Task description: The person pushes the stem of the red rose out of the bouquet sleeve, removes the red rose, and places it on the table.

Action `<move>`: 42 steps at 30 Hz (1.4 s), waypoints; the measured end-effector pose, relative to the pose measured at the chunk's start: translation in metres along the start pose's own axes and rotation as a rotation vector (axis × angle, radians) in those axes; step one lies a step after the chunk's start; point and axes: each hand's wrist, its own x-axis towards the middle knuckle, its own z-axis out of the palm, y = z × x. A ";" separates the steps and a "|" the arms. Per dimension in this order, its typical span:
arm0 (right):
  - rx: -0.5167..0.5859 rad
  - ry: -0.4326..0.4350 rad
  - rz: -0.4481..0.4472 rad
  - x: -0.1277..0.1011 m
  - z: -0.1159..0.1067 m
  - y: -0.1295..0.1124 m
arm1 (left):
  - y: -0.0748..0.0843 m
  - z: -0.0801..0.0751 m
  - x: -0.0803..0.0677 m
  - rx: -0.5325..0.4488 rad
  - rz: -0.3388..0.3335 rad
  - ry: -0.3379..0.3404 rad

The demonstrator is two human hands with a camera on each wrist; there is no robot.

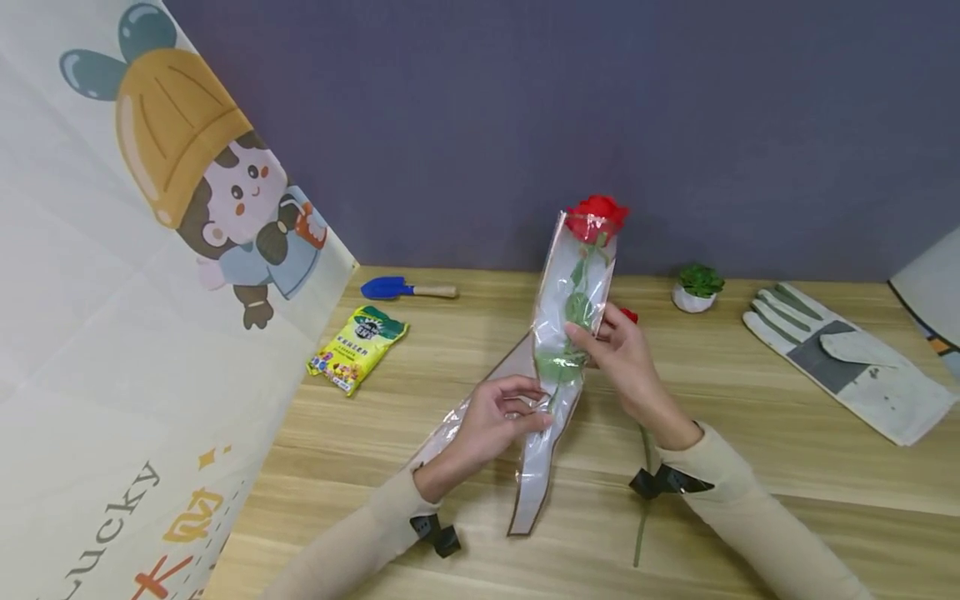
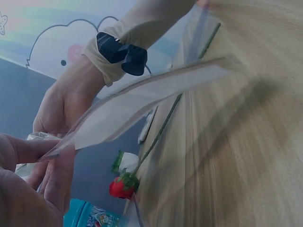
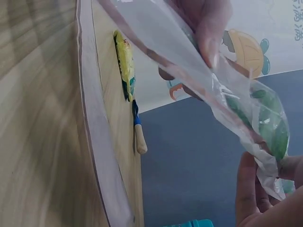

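A red artificial rose (image 1: 597, 218) stands in a clear, brown-edged flower sleeve (image 1: 551, 279), held tilted above the table. My left hand (image 1: 495, 417) pinches the sleeve's narrow lower part, thumb and fingers on either side of the film (image 2: 118, 113). Higher up, my right hand (image 1: 626, 358) grips its right side beside the green leaves (image 3: 272, 123). A second sleeve (image 1: 517, 360) lies on the table, partly hidden behind my left hand. Another red rose (image 2: 124, 185) lies to the right, its stem (image 1: 642, 533) running beneath my right wrist.
A blue trowel (image 1: 386, 288) and a yellow packet (image 1: 358, 350) lie at the left. At the back right are a potted succulent (image 1: 697, 287) and a work glove (image 1: 847, 358). A teal container (image 2: 78, 213) shows in both wrist views.
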 end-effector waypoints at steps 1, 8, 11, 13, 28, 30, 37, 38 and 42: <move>-0.009 -0.001 0.007 -0.001 0.000 0.001 | 0.000 0.000 0.000 0.001 0.001 0.002; -0.021 -0.030 0.007 -0.004 0.002 0.002 | -0.001 0.000 0.002 0.019 0.005 0.030; -0.025 -0.046 0.009 -0.005 0.004 0.002 | -0.001 0.000 0.002 0.018 0.004 0.043; -0.030 -0.055 0.009 -0.006 0.005 0.002 | 0.000 -0.001 0.002 0.013 0.004 0.049; -0.057 -0.008 -0.010 -0.010 0.005 -0.007 | 0.001 -0.004 0.004 0.035 0.069 -0.001; -0.055 0.007 -0.011 -0.009 0.005 -0.009 | 0.001 -0.004 0.004 0.050 0.074 -0.011; -0.003 0.043 -0.015 -0.006 0.001 -0.011 | -0.002 -0.003 0.002 0.085 0.070 -0.050; -0.001 0.052 -0.015 -0.005 0.001 -0.011 | -0.002 -0.003 0.002 0.082 0.062 -0.054; 0.011 0.085 -0.008 -0.003 -0.003 -0.016 | -0.004 0.000 0.000 0.054 0.006 -0.077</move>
